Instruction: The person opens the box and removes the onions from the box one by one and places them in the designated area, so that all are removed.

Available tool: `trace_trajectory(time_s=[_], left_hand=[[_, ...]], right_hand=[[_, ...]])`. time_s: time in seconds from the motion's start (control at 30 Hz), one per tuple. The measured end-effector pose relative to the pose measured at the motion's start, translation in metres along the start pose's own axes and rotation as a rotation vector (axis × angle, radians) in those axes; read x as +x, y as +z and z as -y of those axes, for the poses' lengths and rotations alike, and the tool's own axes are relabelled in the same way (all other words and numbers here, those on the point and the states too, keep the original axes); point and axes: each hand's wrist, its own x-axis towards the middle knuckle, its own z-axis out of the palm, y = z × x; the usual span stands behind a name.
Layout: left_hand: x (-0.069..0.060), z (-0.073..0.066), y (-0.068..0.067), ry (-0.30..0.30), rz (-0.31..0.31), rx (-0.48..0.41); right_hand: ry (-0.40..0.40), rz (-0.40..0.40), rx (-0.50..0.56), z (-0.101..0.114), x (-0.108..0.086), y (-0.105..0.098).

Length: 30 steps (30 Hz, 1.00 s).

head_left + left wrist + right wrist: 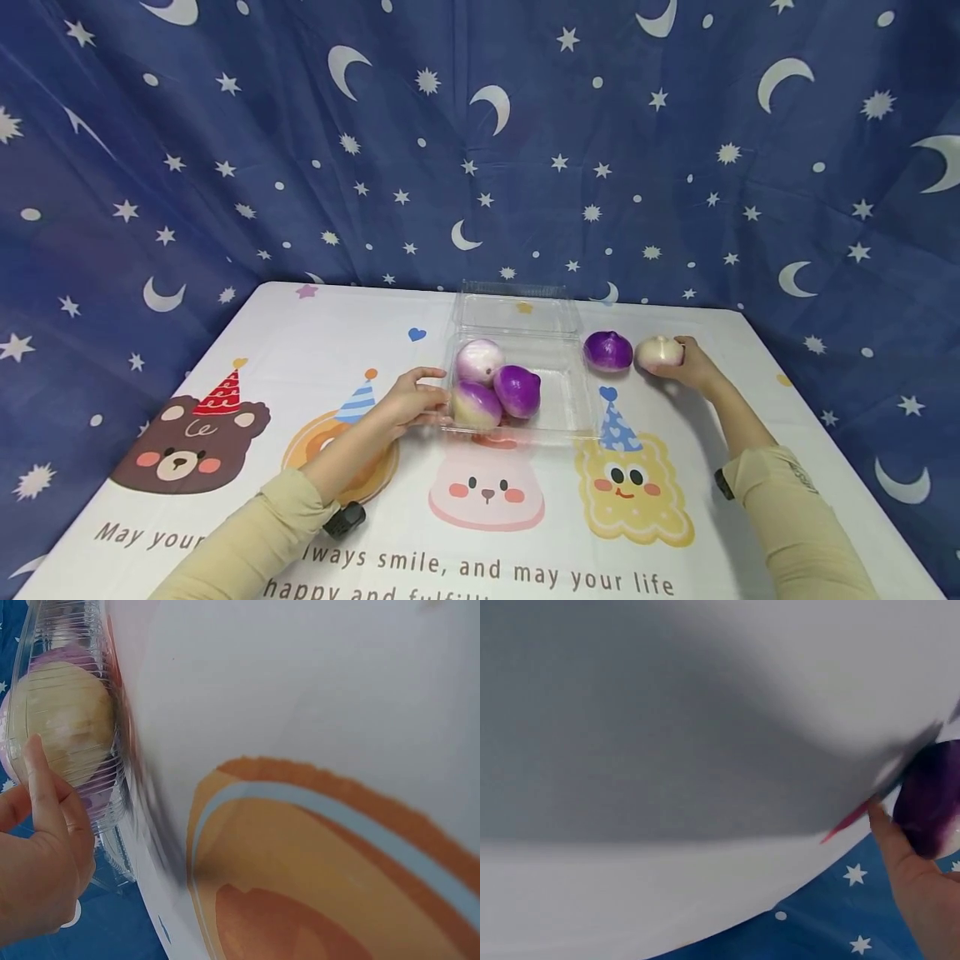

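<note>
In the head view, my left hand [414, 398] touches the left side of a clear plastic container [558, 396]. The left wrist view has that hand [45, 855] with a finger extended against the ribbed wall. Inside the container are a pale pink-white onion [478, 360], a purple onion [517, 392] and a purple-and-cream onion [476, 406]. My right hand [696, 367] grips a whitish onion [658, 354] at the right. In the right wrist view the hand [922, 896] is against its purple side [930, 799].
Another purple onion [608, 352] sits between the container and the gripped onion. The container's lid [517, 312] lies folded back behind it. A white cloth with cartoon prints [487, 492] covers the table, and a blue curtain [420, 183] hangs behind.
</note>
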Motion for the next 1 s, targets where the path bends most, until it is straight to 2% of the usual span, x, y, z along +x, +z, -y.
trace_trajectory(time_s=[0.23, 0.37, 0.6, 0.87, 1.0], left_hand=[[-0.0007, -0.0015, -0.0005, 0.000, -0.012, 0.018], [-0.0019, -0.0011, -0.0001, -0.008, -0.013, 0.022], [-0.0032, 0.0026, 0.0001, -0.011, -0.012, 0.014], [-0.0021, 0.0021, -0.0004, -0.015, 0.001, 0.018], [-0.0017, -0.0003, -0.0007, -0.013, 0.000, 0.018]], right_hand=[[0.002, -0.029, 0.015, -0.0005, -0.0020, 0.0012], [0.022, 0.000, 0.032, -0.0017, -0.0063, 0.0024], [-0.027, 0.028, 0.019, -0.0027, -0.0065, 0.0069], [0.046, 0.077, 0.068, -0.0034, -0.0059, 0.0074], [0.046, 0.067, 0.065, -0.0049, -0.0038, 0.0068]])
